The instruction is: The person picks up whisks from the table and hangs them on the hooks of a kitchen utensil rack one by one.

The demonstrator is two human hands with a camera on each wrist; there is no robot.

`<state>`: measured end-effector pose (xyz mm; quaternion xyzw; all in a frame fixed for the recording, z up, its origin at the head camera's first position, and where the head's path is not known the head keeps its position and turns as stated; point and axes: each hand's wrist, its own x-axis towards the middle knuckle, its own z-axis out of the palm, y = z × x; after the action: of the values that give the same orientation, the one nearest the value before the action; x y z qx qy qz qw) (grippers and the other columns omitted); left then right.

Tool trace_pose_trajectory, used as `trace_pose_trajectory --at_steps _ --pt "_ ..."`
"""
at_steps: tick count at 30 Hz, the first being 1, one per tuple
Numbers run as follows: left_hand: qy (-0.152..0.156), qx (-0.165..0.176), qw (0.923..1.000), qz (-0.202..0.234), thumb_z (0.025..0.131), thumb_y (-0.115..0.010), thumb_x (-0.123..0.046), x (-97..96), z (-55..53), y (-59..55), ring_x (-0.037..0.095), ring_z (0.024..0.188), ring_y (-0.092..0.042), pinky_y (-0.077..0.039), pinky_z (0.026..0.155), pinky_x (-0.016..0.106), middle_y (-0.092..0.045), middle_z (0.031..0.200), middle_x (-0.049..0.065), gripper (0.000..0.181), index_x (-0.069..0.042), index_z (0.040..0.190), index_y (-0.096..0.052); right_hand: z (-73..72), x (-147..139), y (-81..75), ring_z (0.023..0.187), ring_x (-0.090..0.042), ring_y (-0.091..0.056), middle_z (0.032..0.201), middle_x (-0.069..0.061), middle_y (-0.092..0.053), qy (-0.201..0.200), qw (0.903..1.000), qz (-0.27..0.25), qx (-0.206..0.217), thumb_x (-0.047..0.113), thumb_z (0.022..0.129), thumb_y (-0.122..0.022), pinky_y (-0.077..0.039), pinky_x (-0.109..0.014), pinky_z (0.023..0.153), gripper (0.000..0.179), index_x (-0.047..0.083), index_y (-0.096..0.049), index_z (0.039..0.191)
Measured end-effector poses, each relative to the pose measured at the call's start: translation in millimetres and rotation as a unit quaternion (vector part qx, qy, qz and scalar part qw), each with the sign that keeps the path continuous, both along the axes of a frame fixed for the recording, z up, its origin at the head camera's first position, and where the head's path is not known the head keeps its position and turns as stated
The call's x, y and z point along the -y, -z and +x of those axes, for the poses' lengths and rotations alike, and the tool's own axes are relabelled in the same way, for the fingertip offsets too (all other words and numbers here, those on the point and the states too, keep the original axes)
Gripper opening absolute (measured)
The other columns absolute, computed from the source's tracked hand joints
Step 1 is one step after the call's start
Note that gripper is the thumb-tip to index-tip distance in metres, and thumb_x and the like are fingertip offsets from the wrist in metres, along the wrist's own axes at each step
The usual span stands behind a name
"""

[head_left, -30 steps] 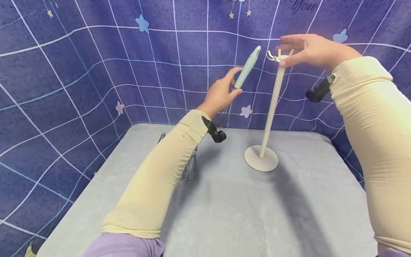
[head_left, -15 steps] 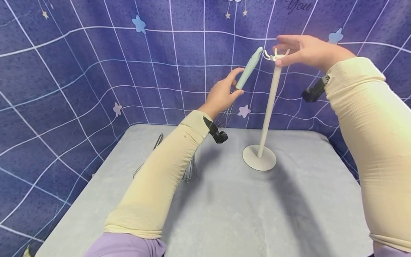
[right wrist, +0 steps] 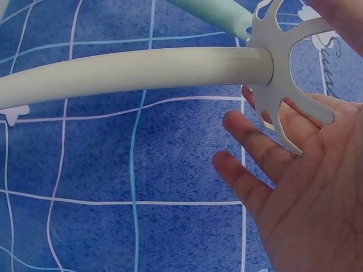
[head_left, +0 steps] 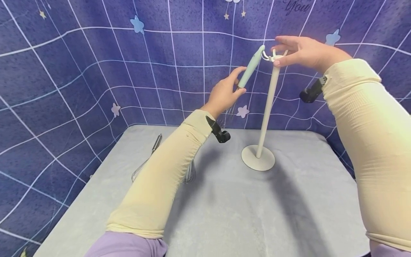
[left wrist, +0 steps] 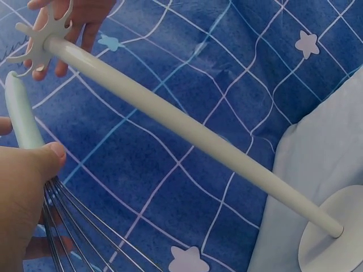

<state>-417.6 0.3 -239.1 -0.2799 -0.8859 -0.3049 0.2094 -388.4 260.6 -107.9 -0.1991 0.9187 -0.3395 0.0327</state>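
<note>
My left hand [head_left: 223,93] pinches the whisk [head_left: 251,68] low on its pale green handle, wires hanging below. In the left wrist view, the handle's holed end meets one hook of the cream hook stand [left wrist: 187,133]; I cannot tell whether the hook is through the hole. At the stand's top, my right hand [head_left: 309,51] has its thumb against the hook ring and its fingers loosely extended behind. In the right wrist view the hooks [right wrist: 278,68] lie in front of that hand's fingers.
On the grey cloth-covered table [head_left: 231,214], a whisk with a metal handle [head_left: 156,142] lies left of the left forearm. Another whisk's wires [head_left: 191,173] show partly behind the sleeve. A blue patterned curtain [head_left: 179,46] hangs behind and at the left.
My left hand has brought the green whisk a little right and up, so its handle end now meets a hook. The right hand stays at the stand's top.
</note>
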Motion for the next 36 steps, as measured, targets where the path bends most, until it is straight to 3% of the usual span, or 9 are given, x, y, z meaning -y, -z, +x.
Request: trace_pose_trajectory --at_steps 12,19,25,31,36 --pt "0.002 0.000 1.0000 0.010 0.098 -0.068 -0.034 -9.1 -0.7 7.6 0.013 0.069 -0.058 -0.045 0.063 0.029 -0.066 0.109 -0.006 0.069 -0.035 0.156 -0.032 0.2 2.7 2.1 0.150 -0.025 -0.026 0.165 -0.002 -0.028 0.002 0.9999 -0.009 -0.005 0.033 0.096 -0.068 -0.008 -0.052 0.124 0.092 0.025 -0.007 0.164" --pt "-0.008 0.007 0.9998 0.014 0.096 -0.071 -0.029 -16.2 -1.5 15.1 0.010 0.087 -0.066 -0.051 0.071 0.029 -0.067 0.119 -0.005 0.074 -0.036 0.157 -0.030 1.4 2.3 3.8 0.152 -0.029 -0.022 0.166 -0.003 -0.026 -0.003 0.9999 -0.016 0.001 0.033 0.097 -0.067 -0.006 -0.053 0.124 0.090 0.028 -0.007 0.164" --pt "0.003 0.018 0.9984 0.054 0.094 -0.074 -0.023 -23.4 -0.9 23.3 0.013 0.101 -0.069 -0.053 0.082 0.030 -0.069 0.116 -0.002 0.068 -0.028 0.152 -0.039 1.5 1.6 4.9 0.153 -0.031 -0.018 0.167 -0.006 -0.022 -0.012 0.9999 -0.011 -0.001 0.033 0.097 -0.066 -0.004 -0.055 0.123 0.091 0.027 -0.005 0.164" --pt "0.006 0.047 0.9963 0.072 0.095 -0.073 -0.023 -32.6 0.9 30.1 0.010 0.099 -0.069 -0.054 0.080 0.028 -0.066 0.121 -0.002 0.066 -0.025 0.152 -0.040 1.4 1.4 6.0 0.153 -0.032 -0.017 0.167 -0.009 -0.021 -0.011 0.9998 -0.010 -0.010 0.034 0.096 -0.065 -0.004 -0.058 0.122 0.091 0.027 -0.006 0.164" --pt "0.015 0.073 0.9940 0.081 0.096 -0.072 -0.024 -38.2 -1.1 44.2 0.012 0.105 -0.067 -0.052 0.086 0.031 -0.067 0.126 -0.002 0.064 -0.022 0.152 -0.040 1.2 -0.3 6.3 0.153 -0.033 -0.018 0.167 -0.008 -0.022 -0.007 0.9998 -0.006 -0.017 0.035 0.096 -0.065 -0.004 -0.059 0.122 0.090 0.026 -0.006 0.164"
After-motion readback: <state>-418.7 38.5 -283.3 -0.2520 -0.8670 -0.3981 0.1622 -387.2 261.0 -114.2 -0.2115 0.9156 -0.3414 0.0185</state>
